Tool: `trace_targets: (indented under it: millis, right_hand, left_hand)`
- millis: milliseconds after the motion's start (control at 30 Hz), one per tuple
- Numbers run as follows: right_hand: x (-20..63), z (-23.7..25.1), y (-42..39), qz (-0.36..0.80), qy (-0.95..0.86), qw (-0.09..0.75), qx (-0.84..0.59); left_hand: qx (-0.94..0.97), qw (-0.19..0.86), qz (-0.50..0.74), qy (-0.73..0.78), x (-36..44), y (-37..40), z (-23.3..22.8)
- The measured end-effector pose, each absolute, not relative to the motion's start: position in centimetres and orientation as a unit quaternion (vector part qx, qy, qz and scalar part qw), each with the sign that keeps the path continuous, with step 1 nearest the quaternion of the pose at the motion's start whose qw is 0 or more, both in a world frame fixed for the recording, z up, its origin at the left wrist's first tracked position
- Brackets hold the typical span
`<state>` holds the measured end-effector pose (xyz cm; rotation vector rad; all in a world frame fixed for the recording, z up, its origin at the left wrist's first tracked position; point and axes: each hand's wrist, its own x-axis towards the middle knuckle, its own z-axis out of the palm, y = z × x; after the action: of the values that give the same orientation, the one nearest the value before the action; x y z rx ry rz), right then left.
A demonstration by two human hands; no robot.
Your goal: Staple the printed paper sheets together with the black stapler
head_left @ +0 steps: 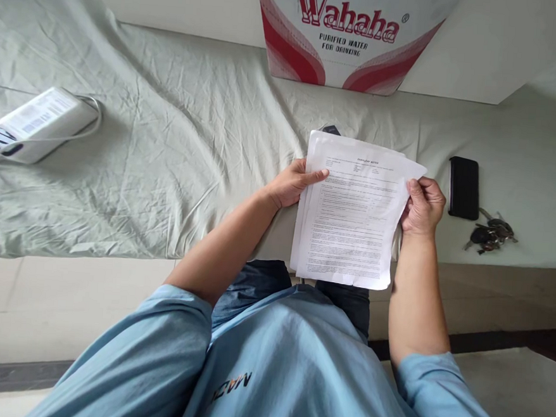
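A few printed sheets of paper (353, 223) are held up in front of me, over the near edge of the cloth-covered table. My left hand (296, 181) grips their left edge, its thumb lying on the top page and its fingers hidden behind. On the upper right side, my right hand (422, 203) pinches the corner between thumb and fingers, where the paper bends a little. The sheets are slightly out of line with one another along the left. Behind their top edge a small dark object (332, 130) peeks out, mostly covered.
A black phone (464, 188) and a bunch of keys (492, 234) lie right of my right hand. At the far left sits a white box (43, 122) with a cable around it. A Wahaha water carton (340, 67) stands at the back on the wrinkled pale cloth (167, 162).
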<state>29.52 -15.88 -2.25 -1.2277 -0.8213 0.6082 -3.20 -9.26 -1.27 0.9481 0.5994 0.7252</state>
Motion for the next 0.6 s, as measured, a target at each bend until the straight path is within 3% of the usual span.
trace_targets:
  millis: [600]
  right_hand:
    - [29.50,-2.31,-16.01,0.279,-0.384,0.683,-0.555]
  left_hand:
    - [0.471,0.768,0.323,0.289,-3.31,-9.63,-1.44]
